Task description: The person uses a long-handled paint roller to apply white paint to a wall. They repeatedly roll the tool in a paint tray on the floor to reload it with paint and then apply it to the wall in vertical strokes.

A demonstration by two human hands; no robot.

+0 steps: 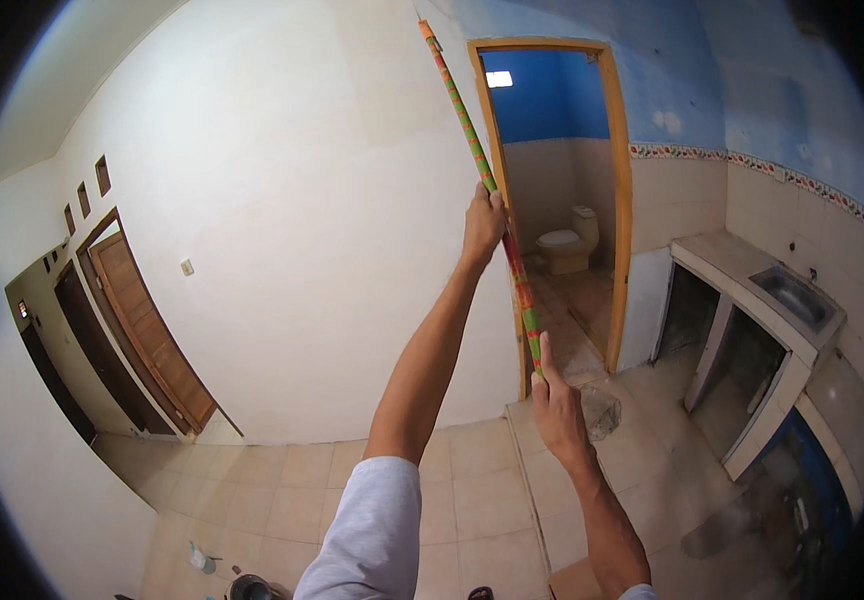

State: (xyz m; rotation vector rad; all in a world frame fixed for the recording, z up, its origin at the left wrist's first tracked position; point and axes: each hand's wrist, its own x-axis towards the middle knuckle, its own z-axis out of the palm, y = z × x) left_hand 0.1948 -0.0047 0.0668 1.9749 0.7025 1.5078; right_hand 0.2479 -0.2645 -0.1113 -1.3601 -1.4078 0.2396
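Observation:
A long pole (464, 120) wrapped in green, orange and red bands slants up from my hands toward the top of the picture. Around its middle my left hand (483, 225) is closed, with that arm stretched out ahead. My right hand (558, 409) grips the pole near its lower end, one finger laid along it. The pole's upper tip shows an orange band and a thin rod, which leads out of view at the top edge. Behind it stand a white wall (289, 247) and, higher up, a blue painted wall (661, 67).
A yellow-framed doorway (618, 210) opens onto a bathroom with a toilet (563, 244). On the right is a tiled counter (717, 251) with a metal sink (792, 296). A dark bucket (250, 589) and a small container (202, 559) stand on the tiled floor (274, 487). A wooden door (148, 322) is at left.

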